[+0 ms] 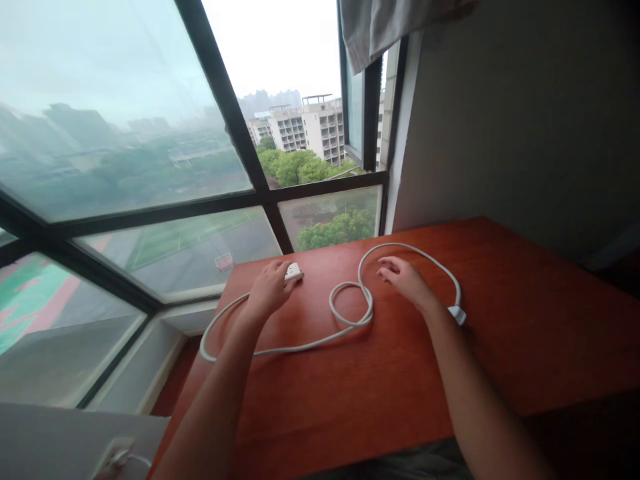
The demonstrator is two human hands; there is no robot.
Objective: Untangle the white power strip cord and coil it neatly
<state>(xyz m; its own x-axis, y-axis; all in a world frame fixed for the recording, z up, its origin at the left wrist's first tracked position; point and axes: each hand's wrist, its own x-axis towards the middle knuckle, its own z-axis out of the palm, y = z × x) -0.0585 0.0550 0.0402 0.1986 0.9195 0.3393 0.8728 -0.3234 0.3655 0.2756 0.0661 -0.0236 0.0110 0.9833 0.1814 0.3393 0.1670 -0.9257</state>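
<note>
A white power cable (350, 320) lies looped on a reddish-brown table (525, 320). My left hand (270, 290) is closed over the white plug end (294, 272) near the table's far left corner. My right hand (405, 280) hovers flat with fingers stretched out inside the cable's big right loop, holding nothing. The cable's other white end (457, 315) pokes out just past my right wrist. One stretch of cable hangs off the table's left edge.
Large windows with dark frames (240, 147) stand just beyond the table, and a grey wall (525, 120) is on the right. A white wall socket with a cord (115, 457) sits at the lower left. Cloth (380, 27) hangs at the top.
</note>
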